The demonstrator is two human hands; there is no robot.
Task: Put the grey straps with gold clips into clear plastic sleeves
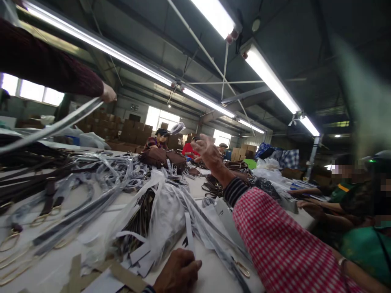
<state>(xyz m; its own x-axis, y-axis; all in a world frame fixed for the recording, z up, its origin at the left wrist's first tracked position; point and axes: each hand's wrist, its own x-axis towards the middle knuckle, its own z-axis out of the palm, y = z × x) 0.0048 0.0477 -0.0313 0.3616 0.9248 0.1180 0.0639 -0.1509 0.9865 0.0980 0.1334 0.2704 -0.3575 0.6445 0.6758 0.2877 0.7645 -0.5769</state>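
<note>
My right hand (pixel 210 156), in a striped cuff and red checked sleeve, is raised above the table with its fingers apart and nothing in them. Beyond it, a pale blurred coil (pixel 177 128) shows in mid-air. Low in the view, my left hand (pixel 179 269) rests on the table with fingers curled; whatever they hold, if anything, is hidden. A white paper strip (pixel 189 232) lies just beyond its knuckles. Close by are a clear plastic bag (pixel 166 211) with dark straps inside and a plastic-wrapped strap (pixel 210 232) with a gold clasp (pixel 242 269).
Plastic-wrapped straps (pixel 113 175) and dark straps (pixel 24 162) cover the table's left side. Brown bags (pixel 163 158) lie farther back. At upper left a co-worker's hand (pixel 108 93) holds a wrapped strap (pixel 55 124). Other people sit along the right and far sides.
</note>
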